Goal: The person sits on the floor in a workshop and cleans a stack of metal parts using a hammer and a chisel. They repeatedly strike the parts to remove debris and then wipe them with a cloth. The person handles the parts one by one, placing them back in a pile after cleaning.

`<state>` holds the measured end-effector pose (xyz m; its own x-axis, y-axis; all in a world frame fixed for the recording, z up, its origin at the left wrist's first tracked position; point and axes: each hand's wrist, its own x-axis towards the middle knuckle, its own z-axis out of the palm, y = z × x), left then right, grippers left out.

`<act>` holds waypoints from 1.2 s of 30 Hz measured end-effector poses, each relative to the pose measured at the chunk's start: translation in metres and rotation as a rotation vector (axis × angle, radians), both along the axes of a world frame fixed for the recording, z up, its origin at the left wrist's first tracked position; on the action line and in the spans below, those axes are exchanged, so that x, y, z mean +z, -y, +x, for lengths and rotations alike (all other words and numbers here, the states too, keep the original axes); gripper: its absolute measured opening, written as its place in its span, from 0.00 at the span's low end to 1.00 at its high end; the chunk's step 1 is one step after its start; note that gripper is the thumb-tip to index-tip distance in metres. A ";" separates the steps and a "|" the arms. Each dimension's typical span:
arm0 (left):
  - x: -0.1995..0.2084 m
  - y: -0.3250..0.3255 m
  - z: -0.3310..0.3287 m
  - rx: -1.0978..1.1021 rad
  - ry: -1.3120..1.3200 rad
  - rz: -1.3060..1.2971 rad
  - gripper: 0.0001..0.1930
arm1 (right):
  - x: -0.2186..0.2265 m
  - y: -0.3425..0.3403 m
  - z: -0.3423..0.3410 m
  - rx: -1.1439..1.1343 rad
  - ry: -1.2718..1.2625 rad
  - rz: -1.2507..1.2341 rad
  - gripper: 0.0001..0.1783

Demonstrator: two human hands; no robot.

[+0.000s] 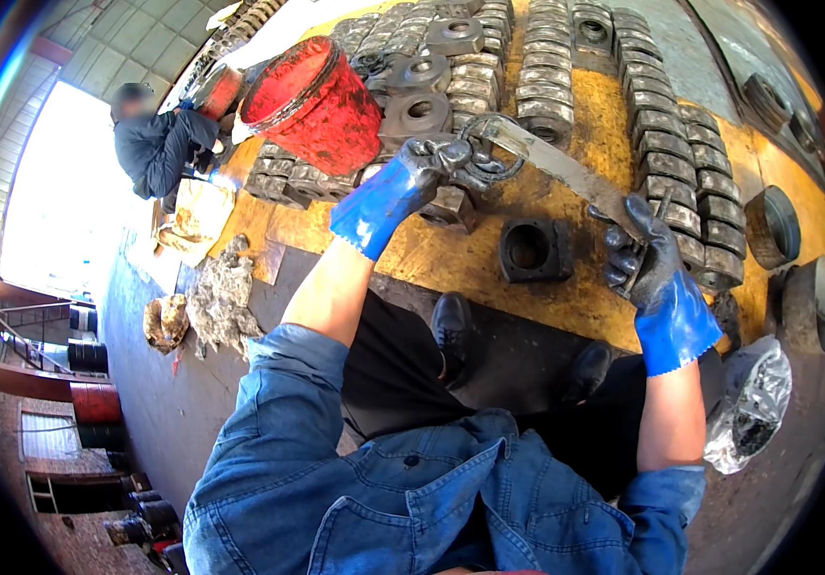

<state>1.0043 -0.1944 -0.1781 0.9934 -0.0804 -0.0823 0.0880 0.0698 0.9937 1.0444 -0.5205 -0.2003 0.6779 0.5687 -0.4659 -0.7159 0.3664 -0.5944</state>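
Both my hands wear blue gloves blackened with grease. My left hand (420, 171) is closed on a dark looped piece (492, 174), perhaps a ring or coil; its exact kind is unclear. My right hand (657, 257) is closed around the lower right end of a long flat metal bar (570, 171). The bar slants up to the left, its far end over the looped piece. Below the bar, a dark square metal block (562, 257) with a round hole lies on the yellow surface. Another block (448, 213) sits just below my left hand.
A red, grease-smeared bucket (340, 120) stands left of the blocks. Rows of metal parts (666, 153) run away from me. Thick metal rings (773, 228) lie at right, near a plastic bag (750, 402). Grey rags (225, 302) lie at left; a person (161, 149) crouches beyond.
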 end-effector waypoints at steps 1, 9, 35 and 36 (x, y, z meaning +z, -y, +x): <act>-0.004 -0.003 0.000 0.005 0.001 -0.001 0.15 | 0.003 -0.002 -0.002 0.005 0.001 -0.001 0.23; -0.004 0.002 0.001 -0.007 0.035 0.065 0.15 | 0.005 0.010 -0.002 -0.005 0.100 0.073 0.26; 0.085 -0.232 0.042 0.883 -0.003 -0.411 0.29 | -0.011 0.007 -0.006 -0.125 0.130 -0.032 0.28; 0.078 -0.241 0.051 0.927 -0.137 -0.390 0.29 | -0.008 0.009 -0.006 -0.153 0.128 -0.041 0.27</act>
